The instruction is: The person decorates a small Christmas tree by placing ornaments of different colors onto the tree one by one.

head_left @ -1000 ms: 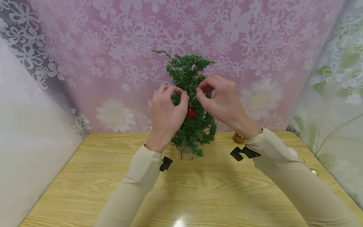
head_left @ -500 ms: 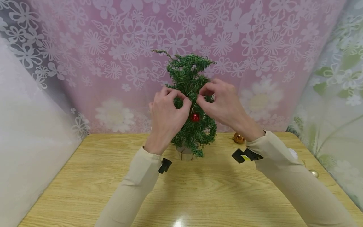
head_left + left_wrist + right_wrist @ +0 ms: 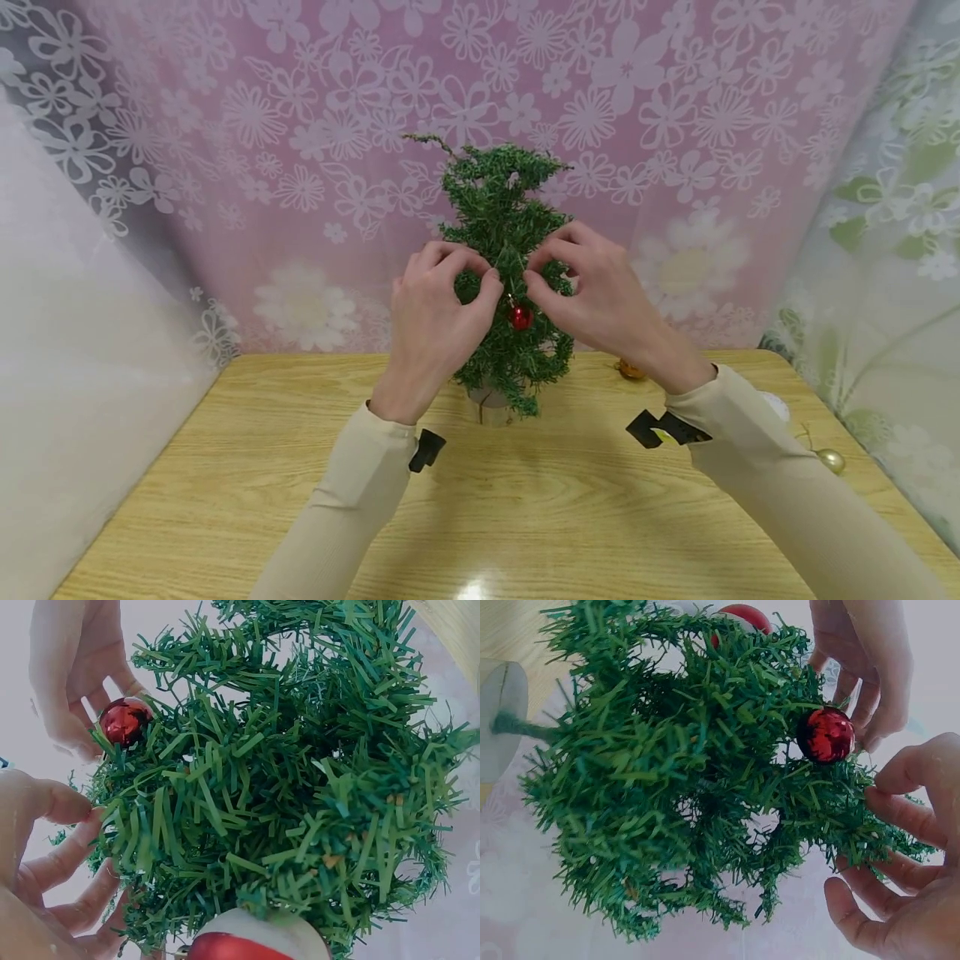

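A small artificial Christmas tree (image 3: 504,187) stands upright at the table's back. In front of its middle, a shiny red bauble (image 3: 521,317) hangs against the needles. Just above the bauble, the left hand (image 3: 442,300) pinches one side of its thin, barely visible string with thumb and forefinger. Opposite it, a short gap away, the right hand (image 3: 588,287) pinches the string's other side. Both wrist views show the remaining fingers spread loosely near the branches. A red-and-white bauble (image 3: 247,946) hangs on the tree in the left wrist view; the left hand hides it in the head view.
An orange bauble (image 3: 630,372) lies partly behind the right wrist. Toward the right edge are a white ball (image 3: 776,406) and a gold bauble (image 3: 831,460), near the right sleeve. The tree's pale round base (image 3: 491,410) rests on the wooden table (image 3: 480,508). Flowered curtain (image 3: 360,108) hangs behind.
Both hands have come down slightly along the tree's front, still pinching. The red bauble has moved lower and a little to the right.
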Available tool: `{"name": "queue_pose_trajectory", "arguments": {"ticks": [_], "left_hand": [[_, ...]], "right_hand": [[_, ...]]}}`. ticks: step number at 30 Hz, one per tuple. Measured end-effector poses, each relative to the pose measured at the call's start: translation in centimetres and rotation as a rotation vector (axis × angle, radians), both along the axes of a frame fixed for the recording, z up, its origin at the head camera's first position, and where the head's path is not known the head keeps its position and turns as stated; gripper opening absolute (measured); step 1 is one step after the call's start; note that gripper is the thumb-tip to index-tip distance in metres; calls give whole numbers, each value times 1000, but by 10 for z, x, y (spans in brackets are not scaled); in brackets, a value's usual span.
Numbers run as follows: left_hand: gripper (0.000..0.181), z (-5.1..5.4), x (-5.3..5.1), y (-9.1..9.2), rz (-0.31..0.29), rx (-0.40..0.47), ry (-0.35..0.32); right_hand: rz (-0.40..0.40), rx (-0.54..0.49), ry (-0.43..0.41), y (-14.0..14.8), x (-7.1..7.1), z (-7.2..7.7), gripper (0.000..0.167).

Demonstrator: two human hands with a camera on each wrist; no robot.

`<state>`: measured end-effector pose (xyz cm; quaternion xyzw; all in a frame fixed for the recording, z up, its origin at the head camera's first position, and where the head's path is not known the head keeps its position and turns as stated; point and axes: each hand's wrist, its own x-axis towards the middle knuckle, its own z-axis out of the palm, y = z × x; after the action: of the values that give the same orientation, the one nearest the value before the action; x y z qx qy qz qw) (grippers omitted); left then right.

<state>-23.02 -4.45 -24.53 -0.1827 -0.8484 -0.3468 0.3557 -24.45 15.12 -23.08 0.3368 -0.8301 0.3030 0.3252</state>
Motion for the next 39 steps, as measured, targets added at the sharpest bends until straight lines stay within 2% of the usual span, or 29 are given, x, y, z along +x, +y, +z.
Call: {"name": "queue_pose_trajectory", "arguments": {"ticks": [5, 8, 13, 18, 23, 27, 39], "left_hand": [[15, -2, 0, 0, -15, -1, 27], [15, -5, 2, 0, -15, -31, 97], [27, -12, 8, 1, 12, -167, 242], [32, -23, 13, 2, 47, -318, 313], [36, -30, 17, 4, 74, -408, 331], [41, -33, 17, 3, 103, -451, 330], [51, -37, 17, -2, 170, -458, 273]], "right_hand": [[55, -31, 47, 11, 4, -6, 5], [63, -61, 59, 22, 10, -11, 8], [12, -80, 50, 44, 21, -19, 14], [-20, -76, 20, 67, 30, -29, 19], [-75, -44, 39, 92, 33, -38, 24], [-120, -60, 15, 109, 34, -47, 23], [-274, -4, -63, 155, 30, -89, 22]]}}
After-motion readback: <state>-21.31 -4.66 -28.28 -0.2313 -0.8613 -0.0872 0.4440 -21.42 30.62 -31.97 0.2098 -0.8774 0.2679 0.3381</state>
